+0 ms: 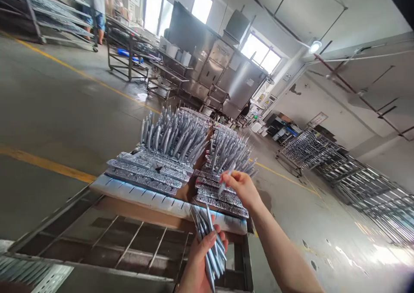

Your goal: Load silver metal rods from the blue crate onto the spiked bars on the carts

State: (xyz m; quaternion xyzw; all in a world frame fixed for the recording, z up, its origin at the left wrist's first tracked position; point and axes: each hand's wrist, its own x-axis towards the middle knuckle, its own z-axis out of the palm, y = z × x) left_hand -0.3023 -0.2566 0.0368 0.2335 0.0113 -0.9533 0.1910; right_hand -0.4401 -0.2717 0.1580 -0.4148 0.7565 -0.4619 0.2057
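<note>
A bunch of silver sticks (211, 265) is lying in the left hand (202, 254), just on the near side of the pale bar (145, 198). The left hand is curling partly closed around the bunch, with the thumb pressing on top. The sticks are fanning out a bit, and their thin tips are pointing up toward the bar. The right hand (241, 187) is pinching one stick (221, 188) between the thumb and fingers, past the right part of the bar. I cannot tell if that stick's low end is touching the bumpy strips (220, 199) under it.

Past the bar, two crowds of sticks are standing up, a left crowd (174, 133) and a right crowd (228, 151). More flat strips (145, 172) are lying between the bar and the left crowd. The bar is resting on a cart (129, 273) with open gaps on its near side. Far past the bar, a big metal machine (210, 64) is standing, and racks (307, 148) are standing off to the right.

Some things could be going wrong soon. If the left hand is holding too loosely, sticks may be sliding out and dropping through the gaps. If the right hand is bumping the right crowd, sticks may be tipping, because they are standing so close. A hard pinch may be bending a thin tip.
</note>
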